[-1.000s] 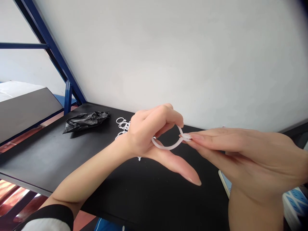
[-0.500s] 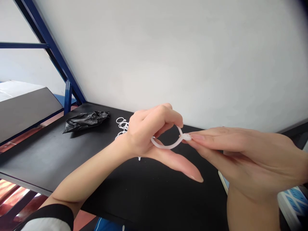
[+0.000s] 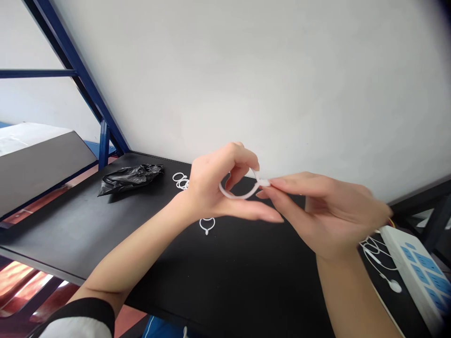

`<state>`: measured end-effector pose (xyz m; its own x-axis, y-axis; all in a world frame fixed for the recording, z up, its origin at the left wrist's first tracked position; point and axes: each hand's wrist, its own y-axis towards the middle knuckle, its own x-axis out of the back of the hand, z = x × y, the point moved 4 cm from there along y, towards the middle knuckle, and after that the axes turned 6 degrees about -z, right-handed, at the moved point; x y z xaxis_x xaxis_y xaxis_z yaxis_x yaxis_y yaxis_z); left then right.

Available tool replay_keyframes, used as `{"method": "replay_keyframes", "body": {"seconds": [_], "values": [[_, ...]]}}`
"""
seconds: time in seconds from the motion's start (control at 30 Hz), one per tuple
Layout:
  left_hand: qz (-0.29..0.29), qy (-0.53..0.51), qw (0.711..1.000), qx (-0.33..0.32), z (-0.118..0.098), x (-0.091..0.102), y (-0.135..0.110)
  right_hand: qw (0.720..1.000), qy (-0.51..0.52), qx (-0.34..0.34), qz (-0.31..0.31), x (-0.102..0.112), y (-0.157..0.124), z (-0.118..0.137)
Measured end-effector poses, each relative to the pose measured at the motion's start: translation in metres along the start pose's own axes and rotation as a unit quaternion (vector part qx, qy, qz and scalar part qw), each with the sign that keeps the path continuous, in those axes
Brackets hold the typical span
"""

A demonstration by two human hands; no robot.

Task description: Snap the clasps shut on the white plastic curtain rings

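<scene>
A white plastic ring with a small tab (image 3: 241,196) is held up in the air between both hands, above the black table (image 3: 225,281). My left hand (image 3: 211,180) curls its fingers around the ring's far side, while its thumb stretches out under the lower edge. Part of the ring is hidden behind those fingers. The tab end is pinched between the thumb and forefinger of my right hand (image 3: 324,206). Beneath my left wrist lies another white ring (image 3: 207,229), partly covered. Several loose rings (image 3: 180,178) lie behind that wrist.
A crumpled black plastic bag (image 3: 132,178) lies at the table's back left. To the right are a white power strip (image 3: 405,249) with blue sockets and white earphones (image 3: 393,285). A blue metal frame (image 3: 84,80) stands against the pale wall (image 3: 264,80).
Both hands have shifted up and slightly left in view with the ring between them. More of the ring on the table, the power strip and the earphones now show.
</scene>
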<state>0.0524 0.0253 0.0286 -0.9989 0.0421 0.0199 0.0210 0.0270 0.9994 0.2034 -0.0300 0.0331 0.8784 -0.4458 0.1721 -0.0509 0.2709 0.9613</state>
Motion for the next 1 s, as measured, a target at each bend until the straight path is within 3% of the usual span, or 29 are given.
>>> {"method": "replay_keyframes", "body": {"seconds": [0.07,0.17,0.23,0.37,0.43,0.6,0.7,0.77,0.87,1.0], "values": [[0.011,-0.008,0.998,0.059,0.017,0.003,-0.006,0.999,0.009,-0.038,-0.018,-0.01,-0.007,-0.017],[0.005,-0.015,0.98,0.198,0.051,0.013,-0.016,0.981,0.027,-0.19,0.003,-0.032,-0.028,-0.049],[-0.052,0.006,0.95,0.307,0.077,0.028,-0.022,0.962,-0.021,-0.253,0.098,-0.055,-0.047,-0.06],[-0.088,0.042,0.923,0.372,0.109,0.059,-0.025,0.948,-0.035,-0.216,0.23,-0.102,-0.084,-0.051],[-0.084,0.104,0.878,0.459,0.122,0.077,-0.038,0.931,-0.041,-0.194,0.307,-0.127,-0.102,-0.043],[0.036,0.19,0.805,0.56,0.123,0.11,-0.101,0.883,-0.086,-0.188,0.421,-0.164,-0.131,-0.043],[0.122,0.206,0.773,0.587,0.114,0.116,-0.143,0.868,-0.113,-0.191,0.445,-0.166,-0.139,-0.047],[0.154,0.204,0.771,0.584,0.107,0.112,-0.161,0.863,-0.124,-0.189,0.452,-0.159,-0.142,-0.048],[0.182,0.197,0.782,0.563,0.097,0.096,-0.172,0.858,-0.137,-0.193,0.457,-0.142,-0.144,-0.049],[0.191,0.183,0.8,0.539,0.083,0.061,-0.176,0.853,-0.152,-0.212,0.452,-0.11,-0.148,-0.051]]}}
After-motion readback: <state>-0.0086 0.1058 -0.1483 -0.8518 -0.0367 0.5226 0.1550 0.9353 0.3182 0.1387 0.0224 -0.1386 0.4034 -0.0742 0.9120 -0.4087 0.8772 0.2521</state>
